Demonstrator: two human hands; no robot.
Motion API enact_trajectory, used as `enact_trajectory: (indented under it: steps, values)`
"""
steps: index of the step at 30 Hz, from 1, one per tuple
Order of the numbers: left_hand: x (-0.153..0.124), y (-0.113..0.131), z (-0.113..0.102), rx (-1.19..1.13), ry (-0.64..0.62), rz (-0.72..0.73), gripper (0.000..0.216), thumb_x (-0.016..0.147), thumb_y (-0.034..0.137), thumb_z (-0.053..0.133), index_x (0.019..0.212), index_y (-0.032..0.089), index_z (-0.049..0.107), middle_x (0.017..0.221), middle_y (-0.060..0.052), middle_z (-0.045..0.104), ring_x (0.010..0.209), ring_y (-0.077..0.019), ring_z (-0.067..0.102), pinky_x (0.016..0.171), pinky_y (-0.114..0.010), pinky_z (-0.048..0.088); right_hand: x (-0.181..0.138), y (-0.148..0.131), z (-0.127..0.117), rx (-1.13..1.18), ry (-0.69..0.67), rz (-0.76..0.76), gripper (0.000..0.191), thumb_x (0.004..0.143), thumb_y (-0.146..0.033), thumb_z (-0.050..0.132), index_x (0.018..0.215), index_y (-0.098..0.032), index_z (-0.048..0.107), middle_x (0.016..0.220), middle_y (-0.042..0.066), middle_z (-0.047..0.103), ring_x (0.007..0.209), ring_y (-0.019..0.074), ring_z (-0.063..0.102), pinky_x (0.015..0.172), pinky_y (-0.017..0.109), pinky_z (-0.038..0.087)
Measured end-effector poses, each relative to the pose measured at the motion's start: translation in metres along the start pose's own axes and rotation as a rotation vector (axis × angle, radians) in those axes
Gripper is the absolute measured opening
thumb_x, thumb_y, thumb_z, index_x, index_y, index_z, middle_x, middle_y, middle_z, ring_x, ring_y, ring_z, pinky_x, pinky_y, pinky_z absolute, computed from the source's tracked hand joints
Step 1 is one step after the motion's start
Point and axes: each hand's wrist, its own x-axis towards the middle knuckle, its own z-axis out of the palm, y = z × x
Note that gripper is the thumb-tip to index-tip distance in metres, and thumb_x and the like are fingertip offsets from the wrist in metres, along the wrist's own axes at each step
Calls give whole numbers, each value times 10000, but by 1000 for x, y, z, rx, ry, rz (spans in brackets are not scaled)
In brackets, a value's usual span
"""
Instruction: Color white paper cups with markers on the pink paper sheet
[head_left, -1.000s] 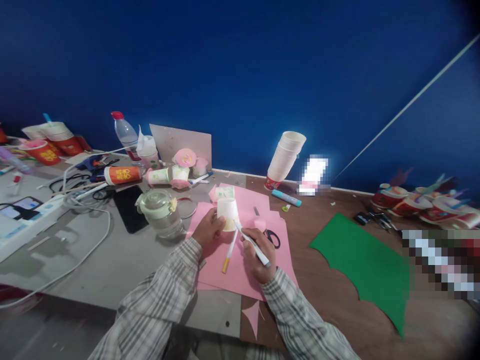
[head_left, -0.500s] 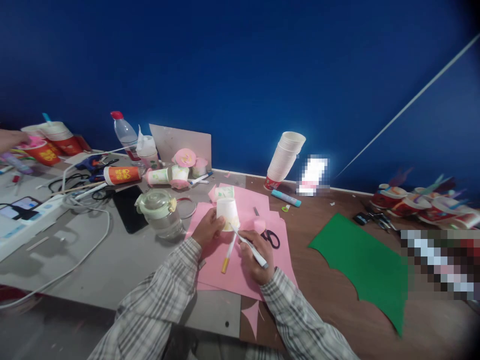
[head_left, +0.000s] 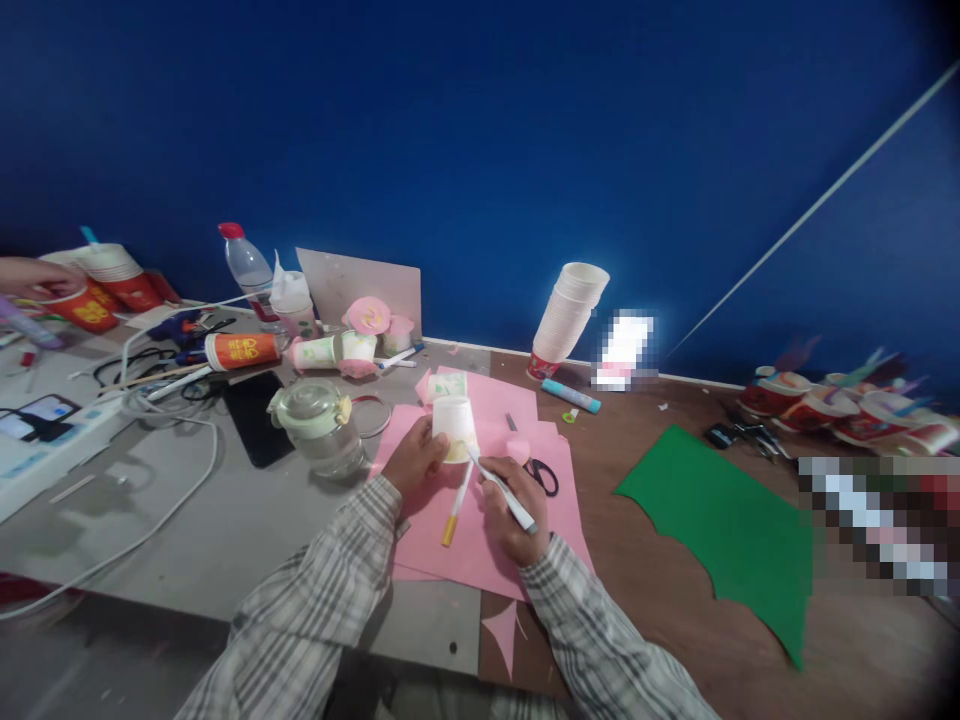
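Note:
A white paper cup [head_left: 453, 420] is upside down over the pink paper [head_left: 420, 555], and my left hand [head_left: 415, 455] grips its left side. Faint yellowish marks show near its lower rim. My right hand [head_left: 516, 505] is closed round a white marker [head_left: 510, 495], whose tip meets the cup's lower right edge or comes very near it. A second marker with a yellow end [head_left: 450, 530] lies on the paper below the cup. Beside my right hand are scissors with black handles [head_left: 545, 477]. Behind the cup lies another paper cup with green print [head_left: 448, 385].
A lidded glass jar [head_left: 319, 430] and a black phone [head_left: 259, 418] stand left. Green paper [head_left: 724, 530] lies right. Stacked cups [head_left: 568, 315] lean near the blue wall, with a blue glue stick [head_left: 571, 396] before them. Another person's hand [head_left: 37, 278] reaches in at far left.
My hands, the cup and the marker stay nearly in place. At far left, the other person's hand has moved further in over the red cup.

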Motion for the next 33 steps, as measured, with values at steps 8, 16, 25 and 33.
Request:
enact_trajectory:
  steps: [8,16,25,33]
  values:
    - [1,-2,-1,-20,-7,-3,470,593,484,645,898,156,503,443,64,411,302,-76,291,320,-239,172,0,0,0,-16,2,-26,222,786,-222,498,964,-211,630,761,41,672,645,211,639,577,316,511]
    - [2,-1,-2,-6,-12,-7,510,565,518,647,889,156,494,421,73,403,293,-82,291,319,-247,178,0,0,0,-14,-3,-33,214,779,-208,508,955,-213,630,755,36,668,648,206,641,584,314,512]
    - [2,-2,-2,7,1,-8,479,581,506,642,872,154,497,423,67,415,290,-82,306,311,-243,189,-2,2,0,-5,5,-27,211,782,-212,513,956,-193,631,756,40,670,645,201,640,574,303,506]
    - [0,1,2,-42,13,18,498,561,499,658,870,141,502,472,62,429,303,-66,288,307,-236,184,1,-2,-1,41,2,-27,218,785,-211,506,970,-190,620,767,44,661,658,202,633,592,309,507]
